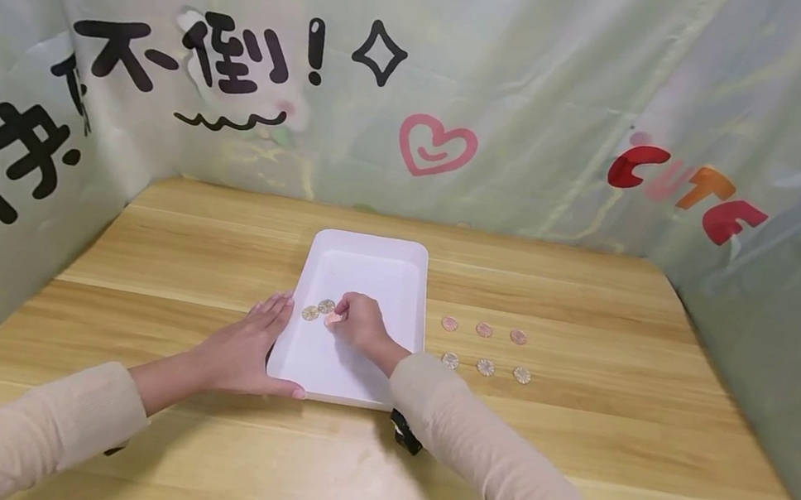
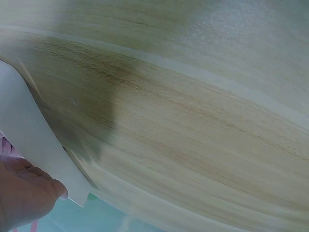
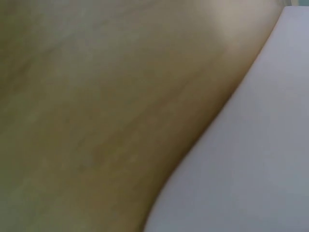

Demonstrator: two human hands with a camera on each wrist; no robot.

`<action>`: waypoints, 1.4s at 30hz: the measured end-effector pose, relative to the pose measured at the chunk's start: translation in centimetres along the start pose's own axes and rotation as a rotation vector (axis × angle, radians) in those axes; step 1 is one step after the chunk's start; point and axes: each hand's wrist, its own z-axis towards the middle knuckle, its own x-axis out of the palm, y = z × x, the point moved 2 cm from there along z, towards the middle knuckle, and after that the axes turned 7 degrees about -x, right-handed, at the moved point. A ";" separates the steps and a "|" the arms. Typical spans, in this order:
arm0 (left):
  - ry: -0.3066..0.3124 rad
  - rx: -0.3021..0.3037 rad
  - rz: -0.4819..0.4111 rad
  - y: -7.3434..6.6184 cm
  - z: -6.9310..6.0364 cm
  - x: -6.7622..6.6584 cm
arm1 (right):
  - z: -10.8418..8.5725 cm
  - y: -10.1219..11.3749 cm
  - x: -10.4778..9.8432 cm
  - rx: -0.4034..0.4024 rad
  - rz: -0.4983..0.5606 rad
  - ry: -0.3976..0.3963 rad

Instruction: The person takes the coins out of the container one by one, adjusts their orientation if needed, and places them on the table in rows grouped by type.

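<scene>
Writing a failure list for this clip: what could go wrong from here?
The right hand may nudge the two discs beside the pinkish disc it pinches. The right sleeve, close to the nearest silver disc, might sweep it. If the left hand shifts, the white tray it steadies could slide.

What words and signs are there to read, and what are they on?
"CUTE": colourful letters on the right of the cloth backdrop.
"不倒!": black writing on the backdrop's left.
More black characters, top left and far left: cut off or slanted, so I can't read them surely.
Signs on the backdrop: a pink heart and a black four-pointed star.
Small round discs: any marks are too small to read.
</scene>
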 end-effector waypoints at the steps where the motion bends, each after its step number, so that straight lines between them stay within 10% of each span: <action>1: 0.001 -0.001 0.002 0.0 0.0 0.0 | 0.0 0.1 0.0 0.002 -0.005 0.009; 13: -0.001 0.004 0.005 0.0 0.0 0.0 | -0.2 -0.2 -0.7 -0.028 0.023 -0.011; 20: 0.021 -0.010 -0.011 0.0 0.0 -0.1 | -0.6 -0.3 -1.6 0.101 0.149 0.014; 42: 0.007 0.003 -0.012 0.2 0.0 0.0 | -3.3 -2.3 -9.1 0.189 0.334 -0.036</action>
